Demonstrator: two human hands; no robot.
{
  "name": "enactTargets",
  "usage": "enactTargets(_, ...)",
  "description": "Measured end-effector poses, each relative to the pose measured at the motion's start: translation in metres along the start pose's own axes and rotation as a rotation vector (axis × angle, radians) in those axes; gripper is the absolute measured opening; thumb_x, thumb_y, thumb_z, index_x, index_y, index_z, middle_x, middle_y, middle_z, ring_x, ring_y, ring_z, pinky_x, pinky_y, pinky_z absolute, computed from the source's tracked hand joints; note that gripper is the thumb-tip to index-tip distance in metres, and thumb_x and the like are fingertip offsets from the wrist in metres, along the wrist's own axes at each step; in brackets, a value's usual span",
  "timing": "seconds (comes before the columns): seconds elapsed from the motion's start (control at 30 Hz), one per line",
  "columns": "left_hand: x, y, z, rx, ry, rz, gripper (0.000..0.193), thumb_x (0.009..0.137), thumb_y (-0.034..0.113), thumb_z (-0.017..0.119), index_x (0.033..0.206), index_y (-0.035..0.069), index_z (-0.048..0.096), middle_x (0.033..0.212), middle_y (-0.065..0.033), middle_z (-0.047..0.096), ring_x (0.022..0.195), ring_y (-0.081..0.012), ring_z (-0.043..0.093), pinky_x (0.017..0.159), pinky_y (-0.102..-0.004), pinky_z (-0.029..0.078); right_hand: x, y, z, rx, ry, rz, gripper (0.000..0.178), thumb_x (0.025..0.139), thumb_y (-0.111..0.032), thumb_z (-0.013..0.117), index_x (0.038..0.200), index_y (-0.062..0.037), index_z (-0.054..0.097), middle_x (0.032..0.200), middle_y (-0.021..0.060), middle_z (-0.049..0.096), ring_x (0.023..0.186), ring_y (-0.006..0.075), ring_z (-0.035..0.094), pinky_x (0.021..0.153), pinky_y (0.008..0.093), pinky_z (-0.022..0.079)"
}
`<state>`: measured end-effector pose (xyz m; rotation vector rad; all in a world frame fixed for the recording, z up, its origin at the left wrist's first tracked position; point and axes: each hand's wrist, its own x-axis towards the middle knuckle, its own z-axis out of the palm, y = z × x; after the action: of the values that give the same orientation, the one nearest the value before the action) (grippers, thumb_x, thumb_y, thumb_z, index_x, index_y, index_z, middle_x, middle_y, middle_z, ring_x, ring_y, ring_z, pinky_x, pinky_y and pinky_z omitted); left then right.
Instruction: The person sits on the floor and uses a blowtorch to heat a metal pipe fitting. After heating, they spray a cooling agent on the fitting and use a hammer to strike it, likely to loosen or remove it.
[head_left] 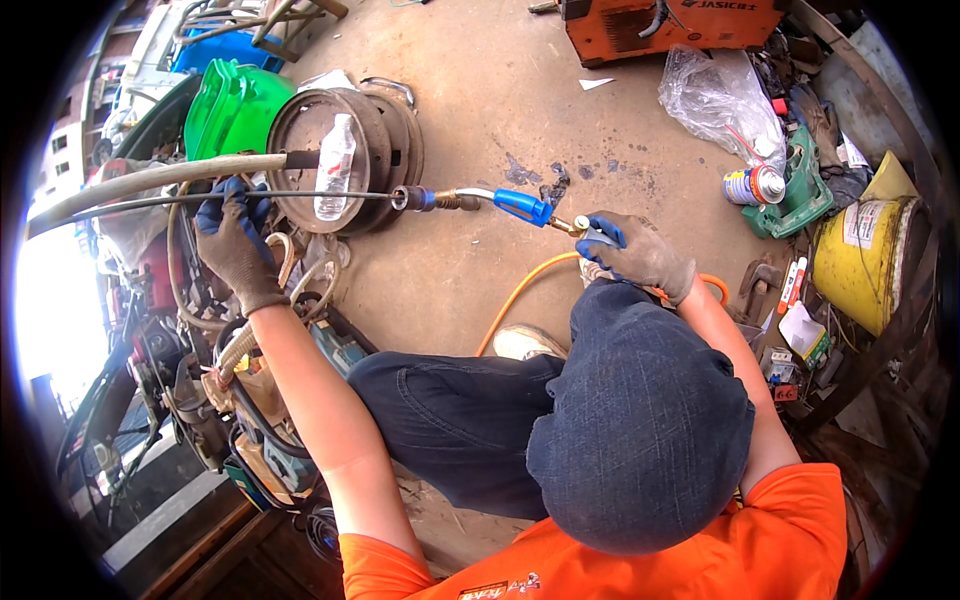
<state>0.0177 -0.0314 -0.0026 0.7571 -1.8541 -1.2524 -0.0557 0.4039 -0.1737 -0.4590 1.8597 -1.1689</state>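
My left hand (236,245), in a grey-and-blue work glove, is closed round a thin black rod (330,194). A thicker tan hose (160,177) with a dark end passes just above its fingertips. My right hand (640,250), gloved alike, is wrapped round the handle of a gas torch with a brass valve, a blue sleeve (523,207) and a bent silver tube. The torch's heat-stained metal cup (412,198) points left, and the rod's right end meets its mouth. No flame can be made out. An orange hose (528,283) runs below the torch.
Behind the rod, a clear plastic bottle (336,165) lies against a rusty wheel rim (300,125). A green plastic bin (230,108) stands beyond. On the right are a spray can (754,186), a yellow bucket (862,262) and a plastic bag (722,98). An orange machine (670,28) stands ahead.
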Motion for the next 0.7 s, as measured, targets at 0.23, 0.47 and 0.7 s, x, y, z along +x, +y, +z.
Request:
enactTargets(0.23, 0.002, -0.003, -0.002, 0.021, 0.001, 0.004, 0.017, 0.094, 0.007, 0.068, 0.109, -0.001, 0.069, 0.093, -0.0088, 0.071, 0.073, -0.0155, 0.07, 0.06, -0.026, 0.062, 0.0, 0.001, -0.001, -0.005, 0.007, -0.006, 0.042, 0.09, -0.028, 0.068, 0.124, -0.0025, 0.064, 0.102, 0.0169, 0.071, 0.091, 0.0237, 0.067, 0.085, 0.0368, 0.051)
enactTargets(0.47, 0.001, -0.001, 0.001, 0.022, 0.013, 0.004, 0.017, 0.093, 0.007, 0.069, 0.109, -0.001, 0.069, 0.092, -0.0075, 0.072, 0.071, -0.0131, 0.069, 0.058, -0.0242, 0.061, -0.001, -0.003, -0.002, -0.019, 0.011, -0.008, 0.042, 0.09, -0.029, 0.068, 0.123, -0.003, 0.064, 0.101, 0.0182, 0.07, 0.092, 0.0259, 0.067, 0.085, 0.0381, 0.051)
enactTargets(0.7, 0.001, -0.001, 0.002, 0.05, -0.001, 0.022, 0.02, 0.092, 0.008, 0.071, 0.109, -0.002, 0.069, 0.092, -0.0071, 0.072, 0.07, -0.0119, 0.068, 0.058, -0.0229, 0.06, 0.001, 0.008, 0.002, -0.017, 0.054, -0.069, 0.047, 0.09, -0.039, 0.068, 0.121, -0.0035, 0.064, 0.087, 0.0164, 0.068, 0.078, 0.0253, 0.066, 0.075, 0.0384, 0.051)
